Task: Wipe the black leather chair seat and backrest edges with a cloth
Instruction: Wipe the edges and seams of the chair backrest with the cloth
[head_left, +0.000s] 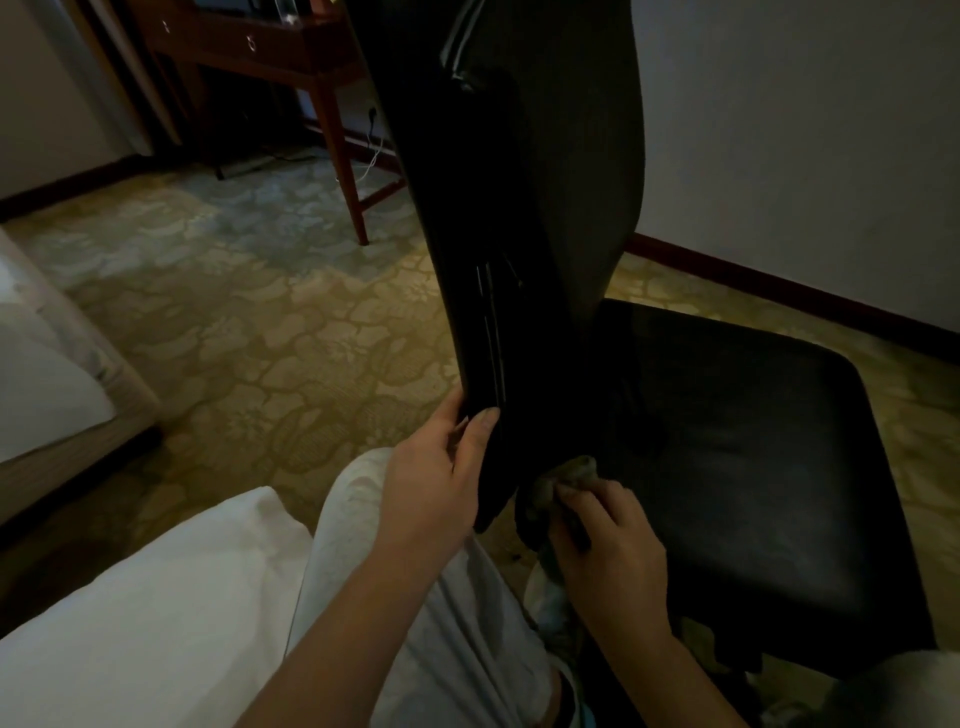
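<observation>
The black leather chair stands in front of me, its tall backrest (519, 208) rising through the middle of the view and its square seat (753, 467) spreading to the right. My left hand (436, 483) grips the lower edge of the backrest, thumb on the near face. My right hand (608, 540) holds a bunched greyish cloth (566, 475) pressed against the chair where the backrest meets the seat.
A dark wooden desk (291, 57) with slender legs stands at the back left, cables on the floor beneath it. A bed corner (47, 374) lies at the left, and a white pillow or cover (156, 613) at the bottom left. Patterned carpet (260, 322) covers the floor; a pale wall (805, 130) rises behind the chair.
</observation>
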